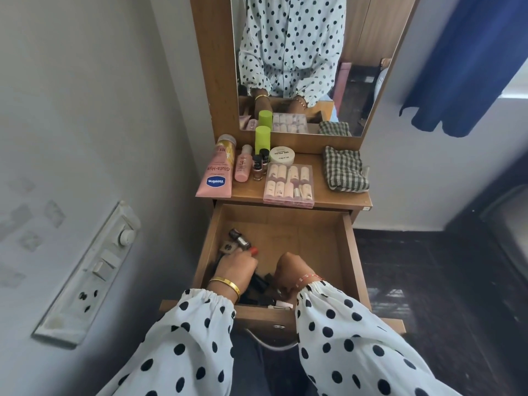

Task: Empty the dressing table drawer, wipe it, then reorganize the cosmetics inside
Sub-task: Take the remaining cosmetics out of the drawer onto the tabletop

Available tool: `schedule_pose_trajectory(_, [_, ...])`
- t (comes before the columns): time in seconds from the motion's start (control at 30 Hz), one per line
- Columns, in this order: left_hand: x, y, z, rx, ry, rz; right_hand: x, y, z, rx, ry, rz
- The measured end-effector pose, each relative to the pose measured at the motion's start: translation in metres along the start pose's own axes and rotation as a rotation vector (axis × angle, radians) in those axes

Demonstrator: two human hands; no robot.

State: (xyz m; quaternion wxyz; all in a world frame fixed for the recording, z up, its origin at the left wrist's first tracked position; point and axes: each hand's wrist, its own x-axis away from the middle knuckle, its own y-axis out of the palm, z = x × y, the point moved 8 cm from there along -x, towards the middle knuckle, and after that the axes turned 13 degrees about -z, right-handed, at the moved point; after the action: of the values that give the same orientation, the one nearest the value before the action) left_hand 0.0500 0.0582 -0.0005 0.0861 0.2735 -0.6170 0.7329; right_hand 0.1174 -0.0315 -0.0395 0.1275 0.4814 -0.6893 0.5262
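Observation:
The wooden drawer point(308, 224) of the dressing table stands pulled out, its far half bare. Both my hands are inside its near end. My left hand point(235, 267) grips a red-tipped item point(254, 250), probably a lipstick, beside several dark nail polish bottles point(238, 241) at the left wall. My right hand point(287, 271) is curled down among dark cosmetics point(261, 284) near the front; what its fingers hold is hidden. On the tabletop lie a pink Vaseline tube point(217, 172), a green bottle point(263, 140), a white jar point(282, 154), a clear case of small bottles point(289, 184) and a checked cloth point(344, 170).
A mirror point(291, 61) rises behind the tabletop and reflects me. A wall with a switch panel point(94, 270) is close on the left. Dark floor point(428, 281) lies to the right, with a blue curtain point(468, 61) above it.

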Motion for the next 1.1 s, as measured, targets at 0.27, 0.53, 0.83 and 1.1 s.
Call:
schedule_pose_trajectory(0.27, [-0.002, 0.006, 0.001, 0.022, -0.001, -0.002, 0.001, -0.004, 0.002, 0.019, 0.03, 0.053])
schedule_pose_trajectory(0.53, [-0.004, 0.005, -0.002, 0.096, 0.027, 0.024, 0.008, -0.007, 0.005, -0.019, 0.046, 0.018])
schedule_pose_trajectory(0.83, [0.017, -0.019, -0.018, 0.643, 0.029, 0.285, 0.046, -0.027, -0.012, -0.789, -0.216, 0.026])
schedule_pose_trajectory(1.1, [0.034, -0.068, -0.02, 1.209, 0.12, 0.441, 0.095, -0.079, -0.05, -0.951, -0.527, 0.049])
